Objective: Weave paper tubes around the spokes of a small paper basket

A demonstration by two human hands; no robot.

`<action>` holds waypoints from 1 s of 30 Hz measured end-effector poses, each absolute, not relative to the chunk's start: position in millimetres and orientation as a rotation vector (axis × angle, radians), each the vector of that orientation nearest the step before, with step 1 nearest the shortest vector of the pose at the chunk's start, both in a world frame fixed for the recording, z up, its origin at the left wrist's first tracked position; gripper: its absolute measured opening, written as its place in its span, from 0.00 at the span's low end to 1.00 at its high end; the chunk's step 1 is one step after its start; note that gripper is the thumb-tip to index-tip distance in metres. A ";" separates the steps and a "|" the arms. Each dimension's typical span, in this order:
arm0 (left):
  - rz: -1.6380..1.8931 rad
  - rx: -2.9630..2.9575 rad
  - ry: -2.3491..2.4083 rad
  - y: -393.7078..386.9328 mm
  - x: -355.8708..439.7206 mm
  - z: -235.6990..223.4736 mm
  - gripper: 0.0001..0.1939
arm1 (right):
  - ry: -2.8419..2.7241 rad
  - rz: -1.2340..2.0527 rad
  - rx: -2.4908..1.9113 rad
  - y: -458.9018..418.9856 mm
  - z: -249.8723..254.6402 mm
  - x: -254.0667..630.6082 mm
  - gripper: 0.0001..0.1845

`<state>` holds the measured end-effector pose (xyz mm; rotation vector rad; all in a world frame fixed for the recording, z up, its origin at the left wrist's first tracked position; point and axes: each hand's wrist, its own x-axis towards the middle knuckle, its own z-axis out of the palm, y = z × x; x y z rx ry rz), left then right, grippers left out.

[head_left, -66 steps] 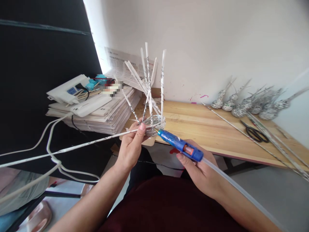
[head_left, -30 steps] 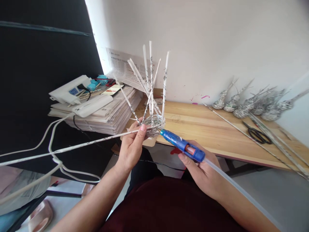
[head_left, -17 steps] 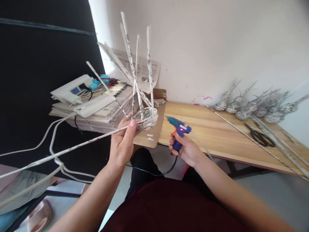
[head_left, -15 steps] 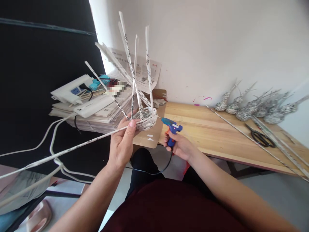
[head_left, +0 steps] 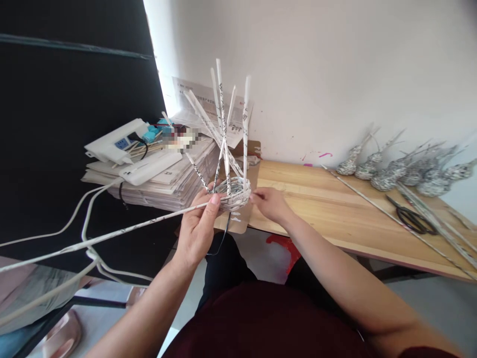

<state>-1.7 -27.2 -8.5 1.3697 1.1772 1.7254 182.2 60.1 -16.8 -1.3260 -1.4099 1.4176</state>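
My left hand (head_left: 199, 226) is closed around the near left side of a small basket (head_left: 238, 201) woven from rolled newspaper strips, thumb on top. Several stiff paper rods (head_left: 245, 124) stand up from the basket, some leaning or crossing. A long paper strip (head_left: 149, 222) runs from under that thumb out to the far left. At the basket's right side is my right hand (head_left: 274, 204), fingertips pressed together against or very close to the weave; what they pinch is hidden. A thin black cord (head_left: 225, 233) hangs below the basket. The glue gun cannot be seen.
Left, a stack of newspapers (head_left: 175, 191) carries a white power strip (head_left: 115, 141). Black scissors (head_left: 412, 216) and long paper rods (head_left: 439, 226) lie on the wooden table (head_left: 309, 199). Several woven bulb-shaped pieces (head_left: 387, 174) stand by the wall. Cardboard (head_left: 244, 226) lies beyond the basket.
The blue glue gun has left my right hand and is out of sight. That hand has moved to the basket's side. In the picture, the basket and left hand sit slightly farther right and lower.
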 end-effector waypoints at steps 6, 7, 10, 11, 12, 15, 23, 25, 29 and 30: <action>1.635 1.410 1.105 -28.5 9.7 -9.1 0.21 | -1.853 0.483 -0.846 -11.8 25.7 207.3 0.07; 1.612 1.419 1.091 -29.7 12.4 -7.8 0.21 | -1.897 0.418 -0.815 -17.8 29.8 206.6 0.08; 1.553 1.436 1.063 -34.5 19.2 -2.9 0.20 | -1.967 0.299 -0.808 -23.7 35.1 205.4 0.09; 1.540 1.440 1.057 -36.1 20.6 -1.2 0.20 | -1.969 0.288 -0.812 -23.3 35.1 206.0 0.08; 1.529 1.445 1.053 -37.6 21.6 0.4 0.19 | -1.965 0.287 -0.812 -22.6 34.8 207.0 0.07; 1.498 1.464 1.051 -40.4 23.1 3.9 0.18 | -1.944 0.319 -0.816 -21.8 33.7 211.1 0.05; 1.417 1.583 1.060 -38.9 24.2 6.5 0.15 | -1.957 0.395 -0.864 -27.1 36.7 218.2 0.03; 1.397 1.620 1.071 -38.2 23.8 6.5 0.13 | -1.963 0.390 -0.870 -27.6 37.2 219.0 0.04; 1.380 1.611 1.069 -38.0 23.7 6.9 0.13 | -1.951 0.403 -0.893 -27.8 38.2 218.7 0.04; 1.377 1.600 1.065 -38.3 24.1 7.1 0.13 | -1.949 0.415 -0.904 -27.8 38.6 218.4 0.04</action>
